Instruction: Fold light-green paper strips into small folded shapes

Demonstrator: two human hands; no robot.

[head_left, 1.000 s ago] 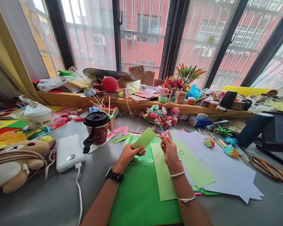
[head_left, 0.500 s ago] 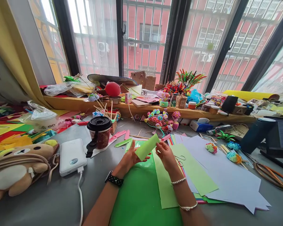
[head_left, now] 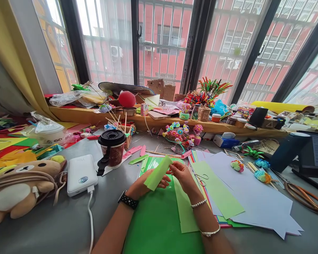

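Note:
My right hand pinches the upper right end of a light green paper strip between thumb and fingertips. The strip is slanted and slightly curled, raised above a glossy green folder. Behind the strip is my left hand, its fingers stretched out past the strip's lower edge; the strip hides its thumb and part of the palm. Whether the left hand touches the strip I cannot tell. A larger light green sheet lies under my right forearm, and scissors rest just right of my right wrist.
A lidded paper cup and a white power bank with a cable stand to the left, near a plush bear. White paper sheets spread on the right. Craft flowers and a wooden ledge line the back.
The green strip has moved down and to the left, over more of my left hand. My right hand has shifted slightly left, keeping its pinch. The left thumb is now hidden.

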